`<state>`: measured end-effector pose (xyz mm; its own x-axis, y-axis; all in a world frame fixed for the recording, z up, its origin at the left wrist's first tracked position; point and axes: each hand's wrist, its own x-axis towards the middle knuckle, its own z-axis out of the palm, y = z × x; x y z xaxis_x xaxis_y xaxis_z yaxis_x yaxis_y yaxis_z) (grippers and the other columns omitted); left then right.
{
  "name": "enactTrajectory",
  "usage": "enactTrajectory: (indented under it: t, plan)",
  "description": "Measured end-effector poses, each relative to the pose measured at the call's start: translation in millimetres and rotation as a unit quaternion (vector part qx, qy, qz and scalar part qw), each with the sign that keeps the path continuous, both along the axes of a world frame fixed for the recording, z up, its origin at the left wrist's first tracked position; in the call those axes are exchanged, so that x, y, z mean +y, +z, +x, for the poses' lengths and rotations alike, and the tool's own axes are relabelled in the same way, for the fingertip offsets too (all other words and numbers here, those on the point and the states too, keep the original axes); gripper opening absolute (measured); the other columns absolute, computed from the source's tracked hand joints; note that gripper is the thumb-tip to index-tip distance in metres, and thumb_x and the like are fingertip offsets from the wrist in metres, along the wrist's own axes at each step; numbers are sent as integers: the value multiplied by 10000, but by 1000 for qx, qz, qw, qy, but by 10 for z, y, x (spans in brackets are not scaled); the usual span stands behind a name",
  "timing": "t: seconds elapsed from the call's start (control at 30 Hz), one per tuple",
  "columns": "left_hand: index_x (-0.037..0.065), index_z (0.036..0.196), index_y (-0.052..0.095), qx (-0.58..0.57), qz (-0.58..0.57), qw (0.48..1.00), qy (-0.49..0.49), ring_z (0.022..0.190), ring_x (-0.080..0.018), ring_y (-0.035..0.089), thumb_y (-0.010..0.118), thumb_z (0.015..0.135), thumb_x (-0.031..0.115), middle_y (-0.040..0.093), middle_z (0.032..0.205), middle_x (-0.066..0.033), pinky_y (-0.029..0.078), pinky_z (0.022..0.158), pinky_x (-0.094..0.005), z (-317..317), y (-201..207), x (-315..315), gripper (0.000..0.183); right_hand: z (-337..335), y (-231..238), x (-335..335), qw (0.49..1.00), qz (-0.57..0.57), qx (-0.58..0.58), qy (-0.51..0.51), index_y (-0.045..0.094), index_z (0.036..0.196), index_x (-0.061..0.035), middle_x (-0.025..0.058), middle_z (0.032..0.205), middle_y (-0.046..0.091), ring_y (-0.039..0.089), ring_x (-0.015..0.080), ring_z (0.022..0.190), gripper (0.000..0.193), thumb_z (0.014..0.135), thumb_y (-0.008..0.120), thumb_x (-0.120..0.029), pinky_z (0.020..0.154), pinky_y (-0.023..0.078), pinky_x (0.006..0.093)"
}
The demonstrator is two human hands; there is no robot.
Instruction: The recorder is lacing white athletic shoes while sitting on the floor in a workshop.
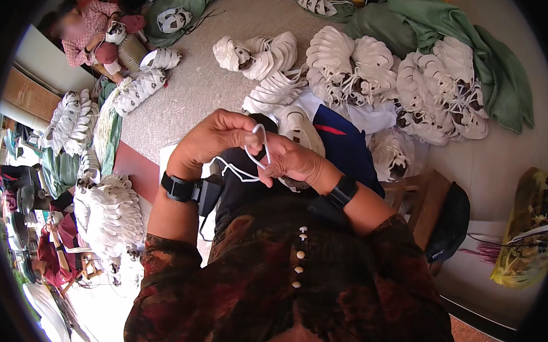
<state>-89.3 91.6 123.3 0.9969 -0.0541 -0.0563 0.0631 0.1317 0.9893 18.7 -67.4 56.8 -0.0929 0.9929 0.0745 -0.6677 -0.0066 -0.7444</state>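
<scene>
Both hands are raised close together over my lap, with a white shoelace (228,168) between them. My left hand (211,138) pinches the lace near its thumb and fingertips, where the lace bends into a loop. My right hand (296,160) has its fingers curled around the other side of that loop. Loose strands of the lace hang below and between the hands. Just beyond my right hand a white shoe (295,126) rests on my lap, partly hidden by that hand.
Rows of nested white shoes (352,61) lie ahead and to the right, beside green cloth sacks (442,25). More shoe stacks (110,216) stand at the left. A person (94,25) sits at the far left holding a shoe. A wooden stool (416,198) stands at my right.
</scene>
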Motion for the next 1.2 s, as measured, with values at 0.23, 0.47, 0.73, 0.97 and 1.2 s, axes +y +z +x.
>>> enactTrajectory:
  t: [0.23,0.47,0.73,0.97,1.2]
  plan:
    - [3,851,550,-166,-312,893,280,690,-147,566,496,915,159,622,856,-121,431,527,-194,-261,-230,1291,177,755,233,-82,936,-138,-315,-70,604,797,-14,-39,631,507,429,26,528,92,773,623,-101,485,321,167]
    - [-18,815,514,-306,-375,762,431,911,-277,602,416,942,148,611,892,-187,496,871,-364,-793,-784,1989,230,1463,636,5,902,-60,-360,-229,576,764,-19,-8,679,541,469,62,608,112,811,625,-108,590,378,189]
    - [-16,839,524,-232,-387,769,453,895,-253,611,435,937,159,614,905,-164,512,829,-319,-341,-1063,1603,220,1971,780,272,893,10,-301,-336,564,870,-13,66,817,608,558,133,749,64,858,556,-75,698,436,246]
    - [-23,1223,428,85,16,887,453,977,-279,596,562,850,111,574,1066,-171,506,796,-311,491,-1189,742,418,2186,159,47,588,-169,-619,-493,548,1093,-7,98,1011,606,577,180,877,366,748,641,-87,790,435,264]
    - [-44,1212,420,-70,477,857,180,1089,-358,497,699,729,239,498,1166,-234,422,913,-390,288,-1122,-338,626,990,-176,-491,642,-62,-732,-221,487,1200,-56,162,1202,461,465,325,1113,597,649,700,-141,945,389,359]
